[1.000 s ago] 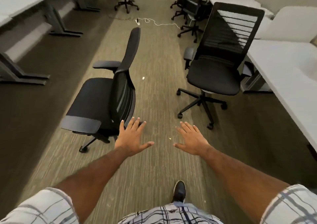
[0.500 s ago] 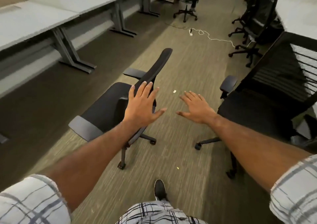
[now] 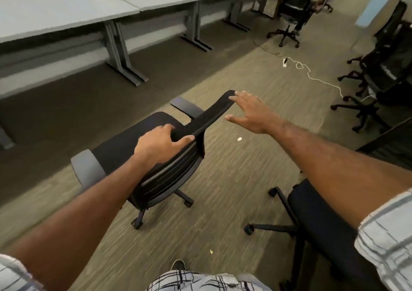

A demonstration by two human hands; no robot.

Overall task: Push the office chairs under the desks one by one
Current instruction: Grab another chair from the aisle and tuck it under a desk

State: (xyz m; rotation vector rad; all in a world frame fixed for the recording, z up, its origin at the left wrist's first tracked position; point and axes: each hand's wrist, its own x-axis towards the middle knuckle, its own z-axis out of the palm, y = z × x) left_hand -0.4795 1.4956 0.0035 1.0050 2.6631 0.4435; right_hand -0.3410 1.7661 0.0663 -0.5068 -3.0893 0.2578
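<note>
A black office chair (image 3: pixel 124 143) with grey armrests stands on the carpet in the middle, its seat facing the row of white desks (image 3: pixel 66 16) at the upper left. My left hand (image 3: pixel 160 144) is closed over the near end of the backrest's top edge. At the far end of that edge my right hand (image 3: pixel 249 112) is spread flat, fingertips touching or just short of the rim. A second dark chair (image 3: pixel 316 230) sits at the lower right, partly under my right arm.
Grey desk legs (image 3: pixel 120 54) stand along the dark floor strip under the desks. A white cable and power strip (image 3: pixel 298 66) lie on the carpet ahead. More black chairs stand at the far back (image 3: pixel 292 11) and along the right (image 3: pixel 379 74).
My view swung left toward the desks. My left hand went from hovering open to gripping the backrest top, and my right hand reached forward to the far end of that edge.
</note>
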